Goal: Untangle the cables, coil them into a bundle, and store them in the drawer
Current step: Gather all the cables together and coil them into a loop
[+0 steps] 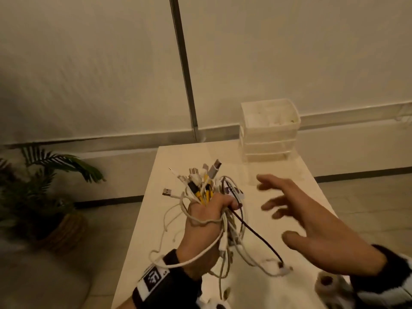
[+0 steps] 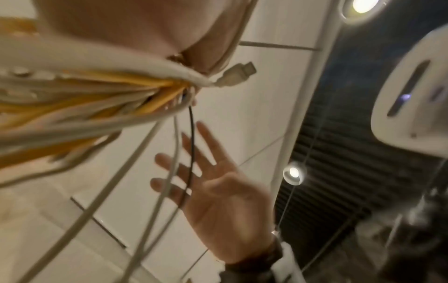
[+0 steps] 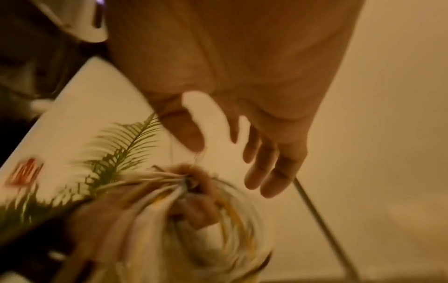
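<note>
The room was dim and warm-toned, yellowing every view. In the left wrist view, round ceiling lamps [image 2: 362,5] glared white. The right hand [image 1: 312,221] was smeared by motion blur in the head view. The right wrist view was softest, its cables [image 3: 169,220] badly blurred. Straight lines bowed near the edges.

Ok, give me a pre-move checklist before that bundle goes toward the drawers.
1. Left hand grips the cable bundle: ok.
2. Right hand free, fingers spread, holding nothing: ok.
3. Bundle neatly coiled: not ok; loops and a black cable hang loose below the fist.
4. White cable looped over the back of the left hand: not ok, clear it first.
5. Drawer unit within view at the table's far end: ok.
6. A drawer open to receive the bundle: cannot tell.
</note>
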Tool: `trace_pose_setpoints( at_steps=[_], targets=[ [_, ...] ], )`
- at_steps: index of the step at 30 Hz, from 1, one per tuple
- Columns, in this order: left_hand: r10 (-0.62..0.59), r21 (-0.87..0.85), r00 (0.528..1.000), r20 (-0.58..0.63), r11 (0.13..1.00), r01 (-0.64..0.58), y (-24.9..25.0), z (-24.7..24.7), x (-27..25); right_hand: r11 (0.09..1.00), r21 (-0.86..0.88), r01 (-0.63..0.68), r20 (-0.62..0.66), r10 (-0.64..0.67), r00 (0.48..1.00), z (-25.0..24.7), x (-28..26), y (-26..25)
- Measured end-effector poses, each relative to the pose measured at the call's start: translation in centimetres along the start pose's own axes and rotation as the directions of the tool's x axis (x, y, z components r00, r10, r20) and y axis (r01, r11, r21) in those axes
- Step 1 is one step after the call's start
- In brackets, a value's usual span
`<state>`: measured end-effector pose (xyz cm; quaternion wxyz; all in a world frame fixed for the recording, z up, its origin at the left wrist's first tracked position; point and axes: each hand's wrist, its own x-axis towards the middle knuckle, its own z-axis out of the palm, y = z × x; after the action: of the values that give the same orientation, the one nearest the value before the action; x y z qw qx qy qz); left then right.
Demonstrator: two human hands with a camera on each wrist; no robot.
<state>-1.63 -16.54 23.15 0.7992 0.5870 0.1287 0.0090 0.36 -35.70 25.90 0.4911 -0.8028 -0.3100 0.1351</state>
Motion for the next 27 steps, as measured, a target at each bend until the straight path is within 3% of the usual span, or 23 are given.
trace_pose_setpoints(
  at_steps=[2,3,4,6,9,13,16,20,23,25,27],
  targets=[
    [0.209,0.136,0.974,-0.089,0.971,-0.196,-0.5,0.4,0.6,0.867,0.470,-0.166,0.011,0.183,0.983,1.9,0.3,0.6],
    [0.270,0.187,0.956,-0.111,0.951,-0.247,-1.1,0.9,1.1,0.819,0.536,-0.204,0.019,0.230,0.973,3.0,0.8,0.6],
    [0.334,0.248,0.937,-0.106,0.921,-0.300,-1.6,1.4,1.0,0.841,0.496,-0.215,0.007,0.244,0.970,4.1,1.5,0.5],
    [0.289,0.206,0.955,-0.073,0.941,-0.269,-2.8,1.6,1.0,0.898,0.381,-0.222,-0.034,0.254,0.967,5.5,2.7,0.3],
    [0.235,0.259,0.971,0.048,0.936,-0.239,-3.6,1.5,1.2,0.839,0.459,-0.293,-0.006,0.333,0.943,6.0,4.0,0.4],
    [0.437,0.190,0.892,-0.119,0.891,-0.411,-2.3,1.8,1.7,0.834,0.455,-0.312,0.101,0.301,0.948,5.8,3.8,1.3],
    [0.462,0.225,0.882,-0.096,0.873,-0.433,-1.6,0.7,1.8,0.888,0.347,-0.302,0.158,0.262,0.952,5.7,3.2,1.6],
    [0.543,0.319,0.832,-0.112,0.813,-0.488,-0.3,-0.8,2.0,0.956,0.055,-0.288,0.103,0.281,0.954,5.1,2.7,3.6],
    [0.579,0.328,0.801,-0.153,0.794,-0.511,1.1,-1.5,2.6,0.970,-0.013,-0.244,0.174,0.242,0.955,5.3,2.1,4.1],
    [0.600,0.324,0.788,-0.138,0.779,-0.537,1.8,-1.7,2.9,0.985,-0.018,-0.172,0.088,0.173,0.981,5.6,1.9,4.5],
    [0.620,0.313,0.776,-0.117,0.764,-0.564,2.3,-2.0,3.2,0.988,-0.071,-0.140,-0.097,0.133,0.986,5.8,1.5,5.6]
  ],
)
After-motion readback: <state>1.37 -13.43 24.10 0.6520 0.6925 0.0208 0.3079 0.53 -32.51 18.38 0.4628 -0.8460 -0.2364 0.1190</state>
